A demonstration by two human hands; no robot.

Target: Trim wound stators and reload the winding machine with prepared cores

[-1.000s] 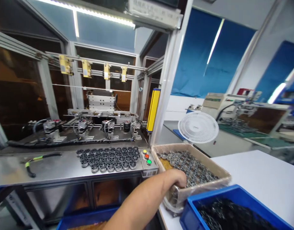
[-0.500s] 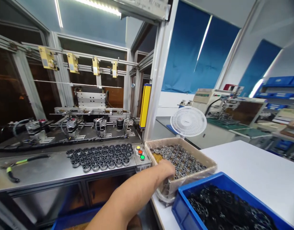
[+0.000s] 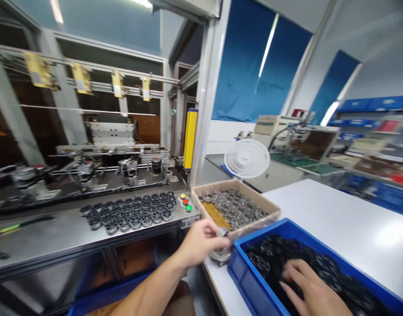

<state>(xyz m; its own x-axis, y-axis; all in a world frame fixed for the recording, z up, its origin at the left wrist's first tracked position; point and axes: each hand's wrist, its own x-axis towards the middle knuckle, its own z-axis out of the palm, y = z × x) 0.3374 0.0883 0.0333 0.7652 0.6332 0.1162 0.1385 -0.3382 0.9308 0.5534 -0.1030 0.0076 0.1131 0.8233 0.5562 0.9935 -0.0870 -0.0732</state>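
My left hand (image 3: 204, 242) is closed in a pinch, with a small silver-grey round part (image 3: 223, 231) between thumb and fingers. It hovers at the near edge of a plastic-lined carton (image 3: 273, 210), which holds rows of grey ring-shaped metal parts (image 3: 236, 206). Inside a blue bin (image 3: 242, 276) to the right, my right hand (image 3: 306, 285) reaches down among black ring-shaped parts (image 3: 326, 265). Its thumb and fingers are apart and curved, touching the black parts; the fingertips are partly hidden there.
Rows of dark round parts (image 3: 132, 213) stand on the metal ledge at left, near yellow, red and green buttons (image 3: 185, 202). Green-and-black pliers (image 3: 17, 226) lie farther left. Behind are a framed machine (image 3: 112, 134) and a white fan (image 3: 247, 159). A white table (image 3: 319, 210) extends right.
My left hand has lifted out of the carton with a round part in its fingers. My right hand has come into view in the blue bin. The view has turned slightly right.
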